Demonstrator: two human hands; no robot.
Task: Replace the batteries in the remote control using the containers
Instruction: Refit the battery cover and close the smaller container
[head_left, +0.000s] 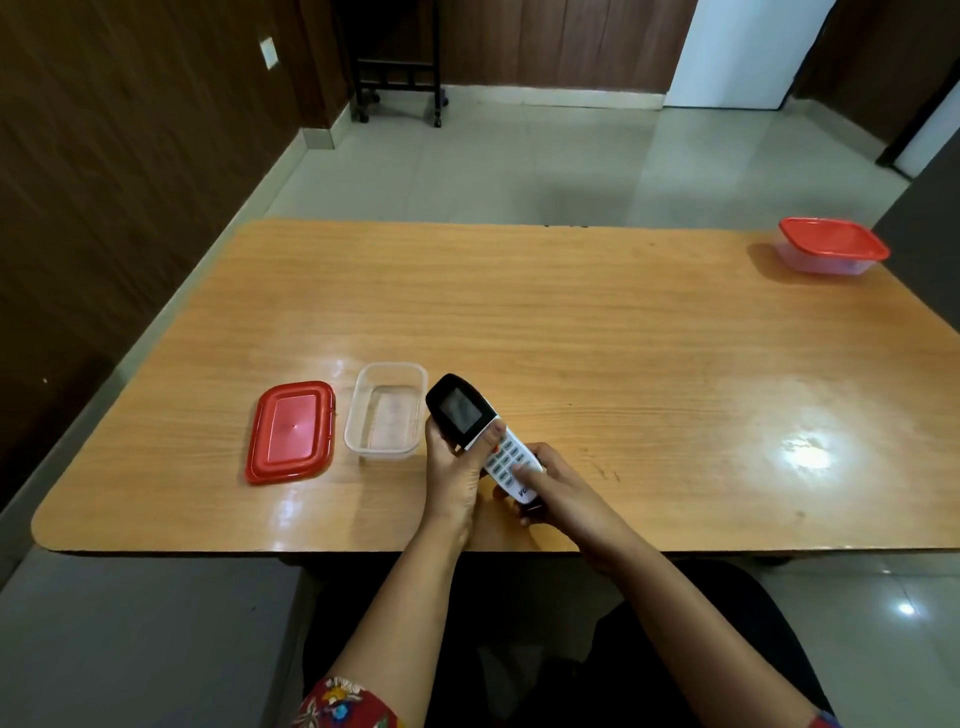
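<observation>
Two hands hold one remote control (485, 441) above the near part of the wooden table (571, 322), just right of an open clear container (355, 415). Remote: black head with a grey screen, white body, grid of pale green keys, key face up. Long axis is diagonal, with the screen end pointing away and left and the bottom end near and right. Left hand (453, 475) grips the middle, thumb across the front below the screen. Right hand (563, 493) grips the bottom end, thumb on the keys. Red lid (292, 431) lies flat left of the clear container. Second container (831, 244), lidded red, sits at the far right corner.
</observation>
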